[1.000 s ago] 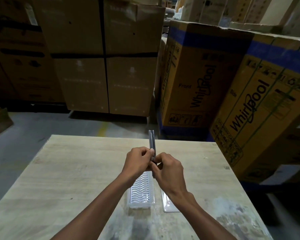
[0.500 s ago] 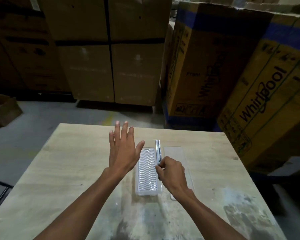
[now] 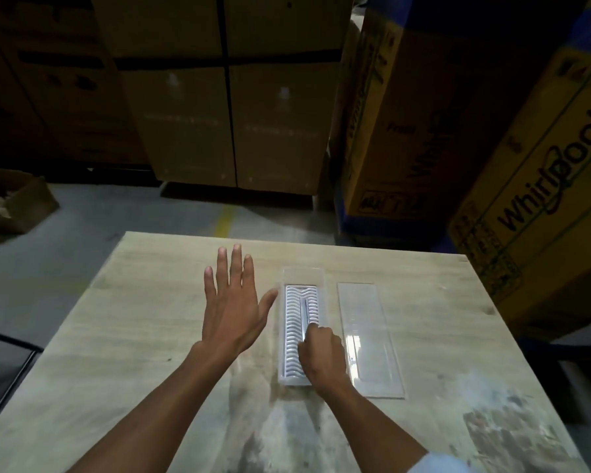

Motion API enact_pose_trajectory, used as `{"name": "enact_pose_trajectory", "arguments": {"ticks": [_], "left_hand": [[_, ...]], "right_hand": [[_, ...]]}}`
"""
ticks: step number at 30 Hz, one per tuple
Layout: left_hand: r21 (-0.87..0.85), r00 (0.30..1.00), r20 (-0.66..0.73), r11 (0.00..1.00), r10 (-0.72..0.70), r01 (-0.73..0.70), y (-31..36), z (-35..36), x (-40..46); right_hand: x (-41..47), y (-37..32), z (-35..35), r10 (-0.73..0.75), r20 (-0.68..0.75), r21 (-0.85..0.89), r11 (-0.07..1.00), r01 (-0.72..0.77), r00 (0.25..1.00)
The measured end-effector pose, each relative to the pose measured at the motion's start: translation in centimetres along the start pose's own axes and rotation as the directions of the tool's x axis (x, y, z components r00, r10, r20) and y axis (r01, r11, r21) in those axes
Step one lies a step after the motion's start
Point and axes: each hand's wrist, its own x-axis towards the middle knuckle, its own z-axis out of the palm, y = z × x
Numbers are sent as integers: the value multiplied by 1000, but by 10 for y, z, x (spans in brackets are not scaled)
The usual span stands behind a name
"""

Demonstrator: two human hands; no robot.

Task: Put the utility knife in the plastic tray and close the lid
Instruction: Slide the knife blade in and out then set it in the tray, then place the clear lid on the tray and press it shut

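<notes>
My right hand (image 3: 321, 349) pinches the utility knife (image 3: 308, 310) lying lengthwise in the plastic tray (image 3: 301, 329), my left hand (image 3: 232, 308) hovers spread beside it, lid (image 3: 367, 336) flat on the surface (image 3: 133, 353) right of tray.

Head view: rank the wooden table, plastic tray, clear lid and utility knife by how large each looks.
1. wooden table, by far
2. plastic tray and clear lid: look alike, so unranked
3. utility knife, only partly visible beyond the right hand
</notes>
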Motion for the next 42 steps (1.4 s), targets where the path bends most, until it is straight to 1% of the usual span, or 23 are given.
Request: {"name": "enact_pose_trajectory", "arguments": {"ticks": [7,10,15,23,27,30,32,34,35,36,37,38,40,42], "left_hand": [[17,1000,16,1000,-4,4,-13,3,5],[14,1000,26,1000,2,-2,-14,5,7],[-37,998,56,999,4,-2,-12,7,6],[-28,996,88,1000,5,-2,-17,18,5],[-19,991,132,1000,-4,7,-18,20,3],[-28,990,143,1000,-10,14,-17,22,3],[-45,989,147,999,-19,26,-16,24,2],[-49,989,148,998,-24,31,-14,25,0],[-46,989,148,998,-23,31,-13,26,-1],[-45,989,149,999,-23,30,-12,27,-2],[-47,989,145,999,-21,28,-10,28,-4],[-50,990,143,998,-18,25,-8,29,-5],[-61,988,152,998,-4,13,-3,30,-8],[-84,985,173,996,10,5,5,32,-10]], "right_hand": [[12,-3,22,20,38,-37,999,-19,999],[18,-5,30,7,34,-60,998,-5,999],[27,-5,41,16,43,-72,997,-13,999],[29,-2,52,15,34,-88,996,-12,999],[28,-1,52,5,17,-72,997,-3,1000],[25,-3,40,-7,-18,-11,1000,7,1000],[23,-2,23,3,-118,93,996,8,993],[21,11,4,78,-248,291,957,-2,966],[19,22,-5,134,-300,363,932,-17,945],[16,36,-10,184,-337,398,917,-38,923],[13,53,-12,212,-353,393,917,-61,911],[10,72,-9,223,-338,363,927,-92,914],[1,106,4,221,-214,222,960,-173,952],[-13,130,20,206,-76,17,979,-205,976]]}}
